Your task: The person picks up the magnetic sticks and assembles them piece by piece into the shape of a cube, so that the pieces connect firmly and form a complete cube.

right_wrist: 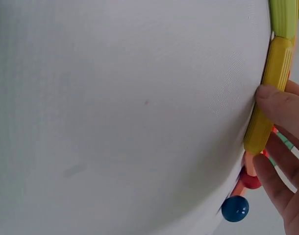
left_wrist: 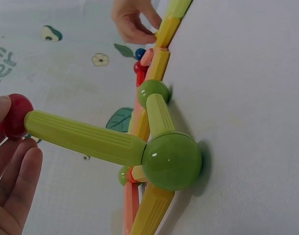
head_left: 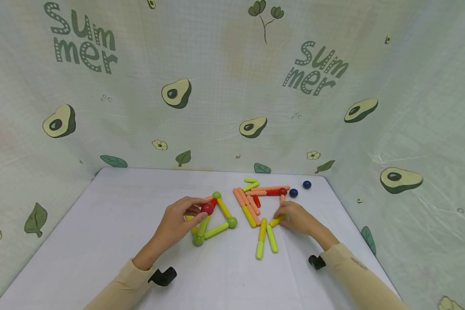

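Note:
My left hand (head_left: 178, 218) pinches a red ball (head_left: 207, 209) between thumb and fingers. In the left wrist view a light green stick (left_wrist: 86, 137) runs from that ball down to a green ball (left_wrist: 172, 160) on the table. More sticks, among them a yellow stick (head_left: 224, 208), join this ball to other green balls (head_left: 232, 222) in a frame. My right hand (head_left: 296, 216) pinches a short yellow stick (right_wrist: 277, 61) lying on the table, its thumb on the near side. One end of it meets a light green stick (head_left: 272, 239).
Several salmon sticks (head_left: 252, 204) lie between the hands, with a loose red stick (head_left: 257, 201) beside them. Behind the right hand are another red ball (head_left: 283, 191) and two dark blue balls (head_left: 293, 193). A printed curtain (head_left: 217, 86) hangs around the white table (head_left: 100, 224).

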Tool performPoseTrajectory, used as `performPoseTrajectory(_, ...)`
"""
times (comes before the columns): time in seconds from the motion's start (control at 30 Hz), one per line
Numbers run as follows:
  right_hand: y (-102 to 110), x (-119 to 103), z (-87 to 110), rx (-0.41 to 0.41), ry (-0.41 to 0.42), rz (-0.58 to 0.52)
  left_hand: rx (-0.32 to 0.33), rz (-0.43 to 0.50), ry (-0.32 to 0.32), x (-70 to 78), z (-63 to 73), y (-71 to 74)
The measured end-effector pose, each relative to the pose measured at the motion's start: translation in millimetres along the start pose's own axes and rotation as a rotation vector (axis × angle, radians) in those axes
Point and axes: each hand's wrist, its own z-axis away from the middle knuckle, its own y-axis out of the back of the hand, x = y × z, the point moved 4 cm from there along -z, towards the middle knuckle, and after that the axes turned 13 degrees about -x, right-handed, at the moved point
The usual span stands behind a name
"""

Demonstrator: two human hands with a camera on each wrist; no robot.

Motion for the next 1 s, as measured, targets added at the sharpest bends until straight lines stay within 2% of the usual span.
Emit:
performPoseTrajectory(0.23,4.2,0.6,6.6,-0.032,-0.046,-0.067,-0.003,0.004,0.006,0.0,0.1,0.1)
performPoseTrajectory(0.4,7.9,-4.5,8.4,-0.03,-0.02,-0.081,-0.004,0.005,0.01,-0.6,0.4,0.1)
performPoseTrajectory(0.5,13.8,-14.2,8.5,-0.001,-0.007,-0.089,-0.007,0.003,0.013,-0.8,0.3,0.1)
performPoseTrajectory(0.73,38.6,-67.2,3.3,0.123,0.102,-0.078,-0.01,0.004,0.011,0.1,-0.2,1.6)
performPoseTrajectory(0.87,52.0,-103.9,-4.8,0.208,0.196,-0.08,-0.005,0.005,0.0,0.4,0.2,2.8)
performPoseTrajectory(1.0,59.8,-135.0,-16.6,0.257,0.277,-0.071,-0.008,0.011,-0.002,-0.6,-0.2,2.0)
